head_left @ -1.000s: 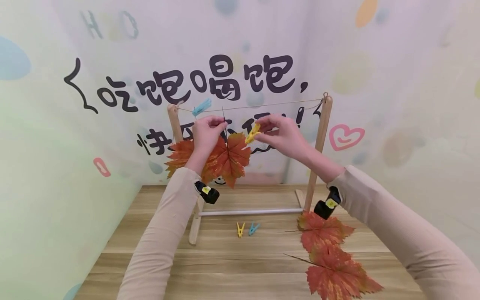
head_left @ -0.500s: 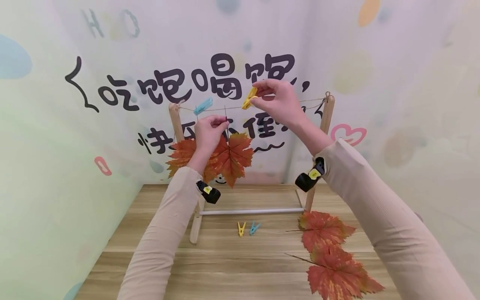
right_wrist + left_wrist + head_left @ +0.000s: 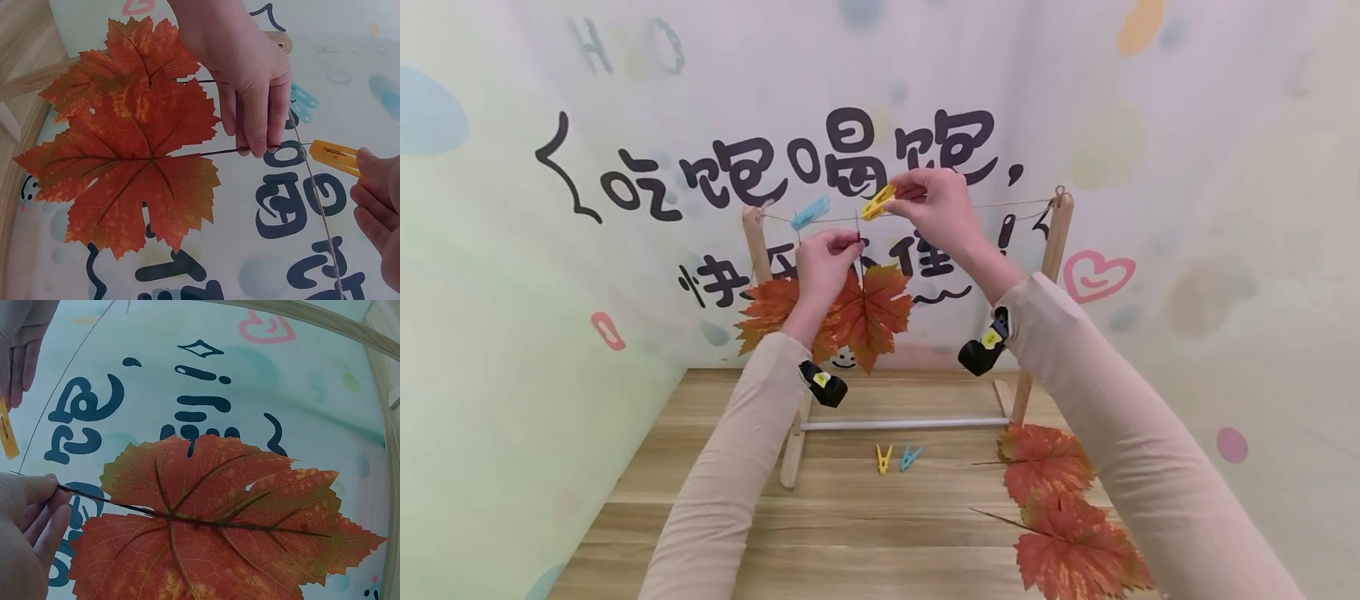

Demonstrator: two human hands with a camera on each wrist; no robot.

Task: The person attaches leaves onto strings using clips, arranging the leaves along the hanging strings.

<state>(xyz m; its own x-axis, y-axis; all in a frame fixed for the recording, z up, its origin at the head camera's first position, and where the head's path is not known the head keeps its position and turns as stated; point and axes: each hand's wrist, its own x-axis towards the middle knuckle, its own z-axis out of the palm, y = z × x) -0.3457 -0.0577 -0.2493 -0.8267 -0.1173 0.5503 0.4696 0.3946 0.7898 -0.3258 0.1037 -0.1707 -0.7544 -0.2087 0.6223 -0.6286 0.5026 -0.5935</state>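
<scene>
My left hand point(image 3: 826, 265) pinches the dark stem of an orange-red maple leaf point(image 3: 874, 312), which hangs below the fingers. The stem's tip reaches up to the twine point(image 3: 320, 206). My right hand point(image 3: 938, 208) pinches a yellow clothespin point(image 3: 878, 202) by its handle end, its nose close beside the twine and the stem tip. In the right wrist view the clothespin point(image 3: 335, 156) points at the stem end. Left of it, a blue clothespin point(image 3: 810, 213) sits on the twine, above another maple leaf point(image 3: 767, 312) that is partly hidden by my left hand and wrist.
The twine runs between two wooden posts point(image 3: 1054, 233) joined low down by a white rod point(image 3: 906, 424). On the wooden table point(image 3: 850, 533) lie a yellow clothespin point(image 3: 883, 458), a blue clothespin point(image 3: 910, 457) and two maple leaves point(image 3: 1047, 462), one overlapping the other at the right.
My right hand has risen with the yellow clothespin and moved left to the twine by the leaf stem. My left hand keeps its pinch on the stem, almost still.
</scene>
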